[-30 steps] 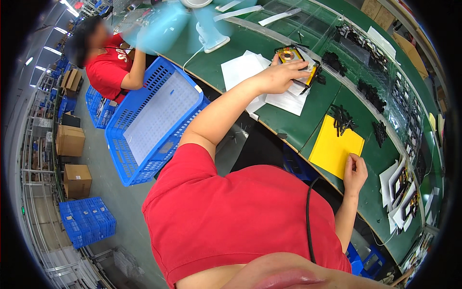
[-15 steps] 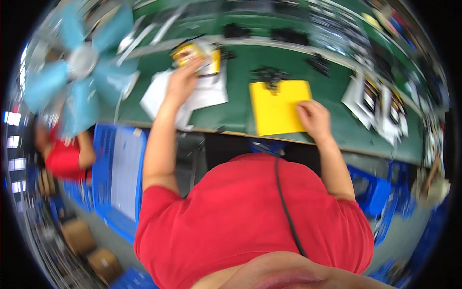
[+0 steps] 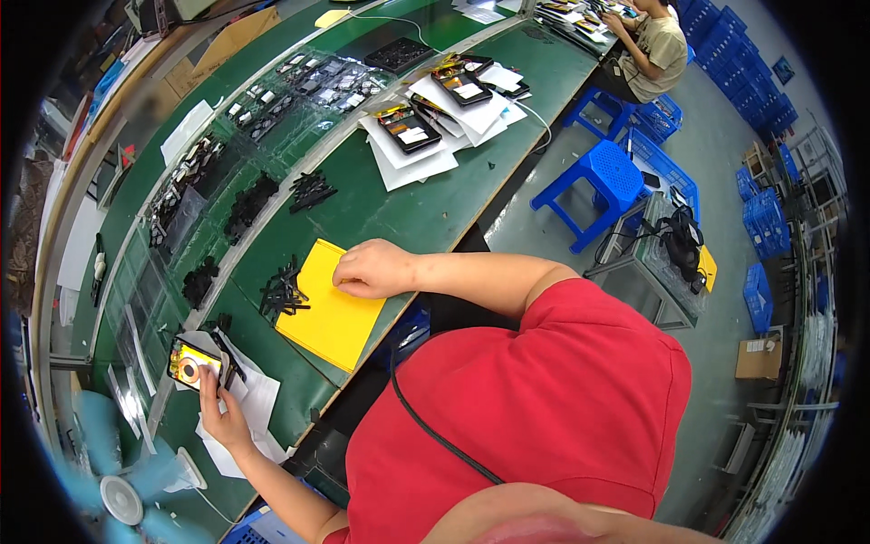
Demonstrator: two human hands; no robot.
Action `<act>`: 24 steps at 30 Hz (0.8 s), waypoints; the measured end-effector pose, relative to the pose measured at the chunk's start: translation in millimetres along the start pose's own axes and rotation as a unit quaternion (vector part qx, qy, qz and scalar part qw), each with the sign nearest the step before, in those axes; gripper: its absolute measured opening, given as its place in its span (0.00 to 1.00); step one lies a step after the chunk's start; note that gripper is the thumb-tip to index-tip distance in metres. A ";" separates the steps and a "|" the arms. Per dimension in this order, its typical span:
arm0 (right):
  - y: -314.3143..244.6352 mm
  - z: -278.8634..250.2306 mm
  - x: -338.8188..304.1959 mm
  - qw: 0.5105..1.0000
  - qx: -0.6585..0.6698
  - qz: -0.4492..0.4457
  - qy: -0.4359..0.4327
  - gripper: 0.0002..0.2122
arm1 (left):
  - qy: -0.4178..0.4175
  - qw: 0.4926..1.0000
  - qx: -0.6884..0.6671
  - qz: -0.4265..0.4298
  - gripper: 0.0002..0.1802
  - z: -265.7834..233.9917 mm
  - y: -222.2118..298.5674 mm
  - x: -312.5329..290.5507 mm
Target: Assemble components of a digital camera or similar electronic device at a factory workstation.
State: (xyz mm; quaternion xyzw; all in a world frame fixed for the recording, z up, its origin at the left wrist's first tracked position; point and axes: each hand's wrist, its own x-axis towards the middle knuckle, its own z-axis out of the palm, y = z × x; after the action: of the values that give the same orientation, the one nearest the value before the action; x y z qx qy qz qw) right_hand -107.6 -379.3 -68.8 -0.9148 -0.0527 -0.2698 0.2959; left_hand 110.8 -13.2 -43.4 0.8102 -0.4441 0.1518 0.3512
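Note:
My left hand [image 3: 223, 419] reaches to a flat device with a dark casing and yellow interior [image 3: 192, 364]; a round coppery coil shows in it. The fingers lie against its near edge and the thumb is hidden; the hand looks closed on it. White sheets [image 3: 258, 399] and another dark casing lie beside and under it. My right hand [image 3: 376, 269], fingers curled together, rests at the right edge of a yellow pad [image 3: 340, 317]. Whatever its fingertips may hold is too small to make out. Small black strip-like parts [image 3: 284, 292] lie in a heap overlapping the pad's far-left edge.
More black parts [image 3: 252, 207] lie in piles along the green bench [image 3: 426, 195]. Similar open devices [image 3: 408, 129] rest on white sheets farther right. A fan [image 3: 120, 499] stands at lower left. A blue stool [image 3: 609, 177] and a seated person [image 3: 654, 54] are at upper right.
The view has swung to the right, bringing the aisle and another person into sight. My left hand remains at the device and my right hand at the yellow pad's edge.

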 end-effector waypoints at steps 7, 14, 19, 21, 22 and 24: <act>-1.0 -4.4 1.6 1.000 -0.006 0.011 -0.013 0.05 | -0.050 0.998 -0.028 0.001 0.24 -3.4 11.3 13.9; -0.1 -3.7 2.4 1.000 -0.011 0.000 -0.017 0.05 | -0.079 0.997 0.000 0.020 0.21 -11.7 13.1 9.1; -1.7 2.9 5.8 1.000 -0.024 -0.016 -0.009 0.04 | -0.066 0.998 0.008 0.016 0.21 -12.3 22.7 4.4; -5.6 -2.7 9.2 1.000 -0.010 0.015 -0.018 0.03 | -0.053 0.998 0.026 -0.005 0.20 -13.8 23.1 -1.3; -6.6 -7.9 11.3 1.000 -0.008 0.019 -0.005 0.03 | -0.048 0.998 0.035 0.003 0.20 -14.3 27.2 2.3; -18.2 -25.3 26.4 0.999 0.022 0.004 0.034 0.02 | -0.017 0.998 0.062 0.016 0.16 -25.0 40.8 5.4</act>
State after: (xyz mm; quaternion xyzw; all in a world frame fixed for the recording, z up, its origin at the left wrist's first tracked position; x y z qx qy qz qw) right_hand -101.6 -380.5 -28.5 -0.8987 -0.0452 -0.2983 0.3182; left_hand 81.8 -13.6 -5.0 0.8255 -0.4527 0.1712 0.2905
